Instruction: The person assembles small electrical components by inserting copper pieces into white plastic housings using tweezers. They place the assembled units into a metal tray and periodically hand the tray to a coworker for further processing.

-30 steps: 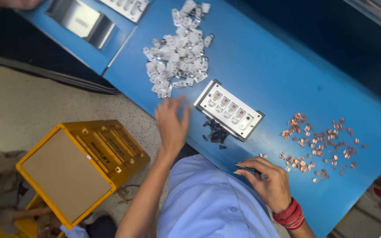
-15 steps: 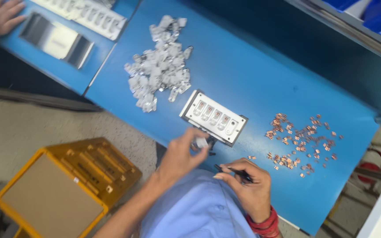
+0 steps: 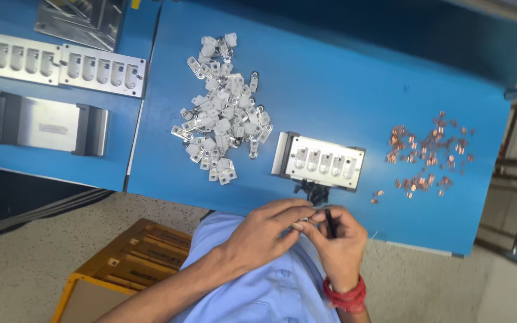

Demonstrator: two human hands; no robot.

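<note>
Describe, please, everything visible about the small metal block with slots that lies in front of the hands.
The metal block is a pale, silvery rectangle lying flat on the blue table, slightly tilted. Its top shows one row of five rounded slots. A darker end piece stands at its left end. Small black parts lie against its near edge. No hand touches it; the pile of white pieces lies left, the copper bits right.

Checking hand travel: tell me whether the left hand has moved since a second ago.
Yes. The left hand has come back from beside the metal fixture toward the body, and now meets the right hand at the table edge.
</note>
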